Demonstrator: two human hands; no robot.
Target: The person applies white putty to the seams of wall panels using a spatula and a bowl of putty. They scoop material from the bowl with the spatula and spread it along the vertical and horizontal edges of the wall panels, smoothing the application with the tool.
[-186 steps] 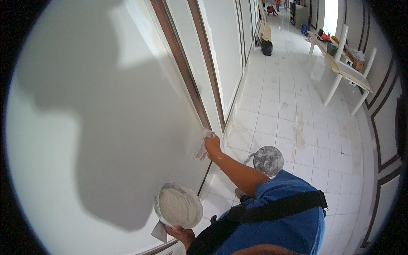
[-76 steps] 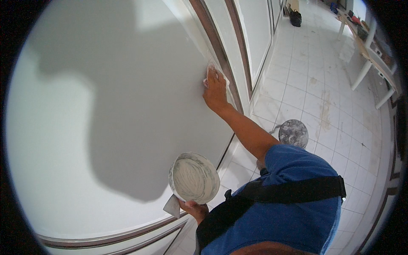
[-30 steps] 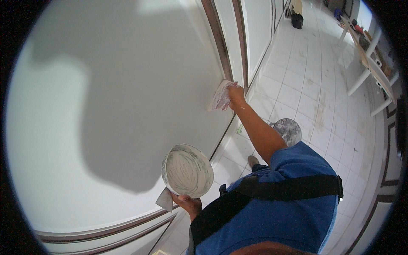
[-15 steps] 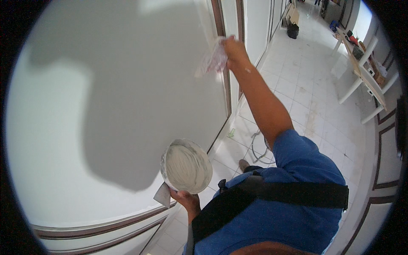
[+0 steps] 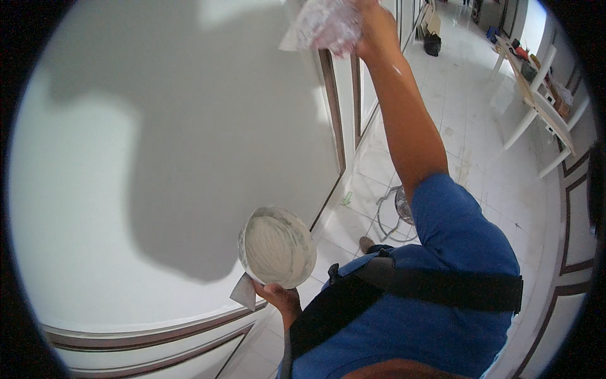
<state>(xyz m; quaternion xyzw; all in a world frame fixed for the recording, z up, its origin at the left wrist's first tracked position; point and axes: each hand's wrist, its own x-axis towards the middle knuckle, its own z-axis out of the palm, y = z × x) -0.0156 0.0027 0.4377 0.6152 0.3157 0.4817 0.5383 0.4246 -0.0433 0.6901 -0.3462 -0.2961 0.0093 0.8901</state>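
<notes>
My left hand (image 5: 278,298) is closed under a round bowl (image 5: 278,247), which is tilted so its inside shows. Pale, creamy paste coats the bowl's bottom and is smeared up its sides. A grey flat piece (image 5: 243,293), perhaps sandpaper or cloth, sticks out beside the same hand. At the upper edge my right hand (image 5: 377,30) grips a crumpled clear plastic bag (image 5: 329,26) with pinkish and white patches. The bag is up against the white wall (image 5: 233,145) near its brown-edged trim, but whether it touches cannot be made out.
Brown and white molding (image 5: 158,338) runs along the wall's bottom. On the tiled floor lie a coiled grey hose (image 5: 382,218) and a round container (image 5: 404,205) by my foot. A long table (image 5: 533,101) with tools stands at right; a black bag (image 5: 432,44) sits farther off.
My right hand has moved up and slightly right with the plastic bag. The left hand and the bowl have hardly moved. More of the round container on the floor now shows.
</notes>
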